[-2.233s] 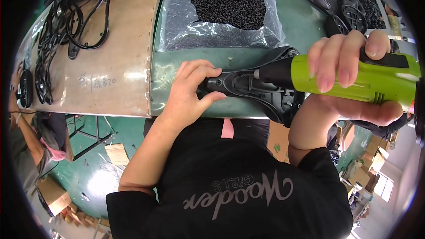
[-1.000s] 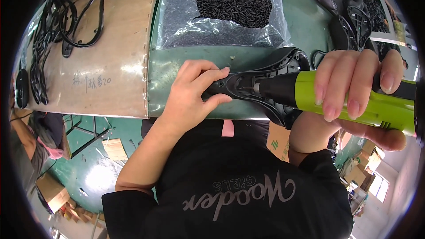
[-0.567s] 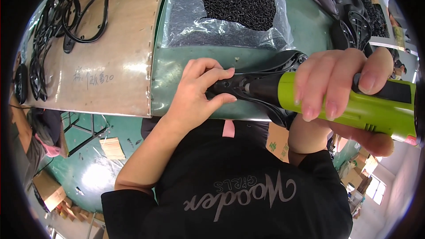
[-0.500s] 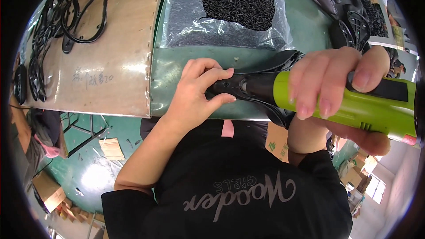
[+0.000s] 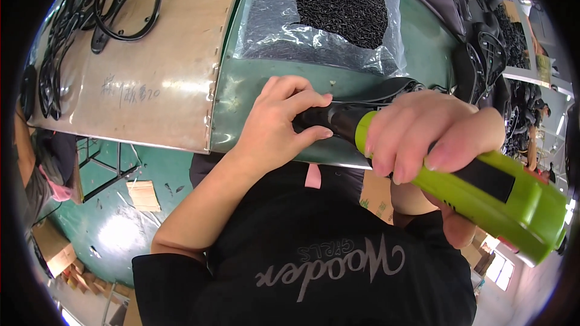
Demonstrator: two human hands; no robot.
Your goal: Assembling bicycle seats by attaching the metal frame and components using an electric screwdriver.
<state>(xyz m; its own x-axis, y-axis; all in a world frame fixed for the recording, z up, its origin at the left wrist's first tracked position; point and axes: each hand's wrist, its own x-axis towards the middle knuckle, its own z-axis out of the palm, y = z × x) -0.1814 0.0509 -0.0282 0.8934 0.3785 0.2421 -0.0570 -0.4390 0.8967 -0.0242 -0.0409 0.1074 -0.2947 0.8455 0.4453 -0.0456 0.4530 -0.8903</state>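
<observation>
My left hand [image 5: 272, 118] pinches the narrow end of a black moulded part [image 5: 396, 89] shaped like a bicycle saddle, between thumb and fingers at the table's near edge. A green and black cordless screwdriver [image 5: 519, 211] is gripped by my right hand [image 5: 432, 133], its fingers wrapped around the body. The black nose of the screwdriver [image 5: 347, 122] points left at the part, close by the left fingertips. Whether its tip touches the part is hidden. The screwdriver slants, its rear end down to the right. Much of the part lies behind the right hand and the tool.
Beyond my hands, a heap of small black screw-like pieces [image 5: 341, 9] lies on a clear plastic bag [image 5: 263, 39] on the green tabletop [image 5: 232, 93]. Black looped strips [image 5: 54, 54] rest on the brown board [image 5: 163, 42] at left. More black moulded parts [image 5: 486, 48] are piled at right.
The screwdriver's rear end has swung down toward the lower right, turning with my right hand. My left hand keeps its pinch on the part. The whole view has shifted slightly.
</observation>
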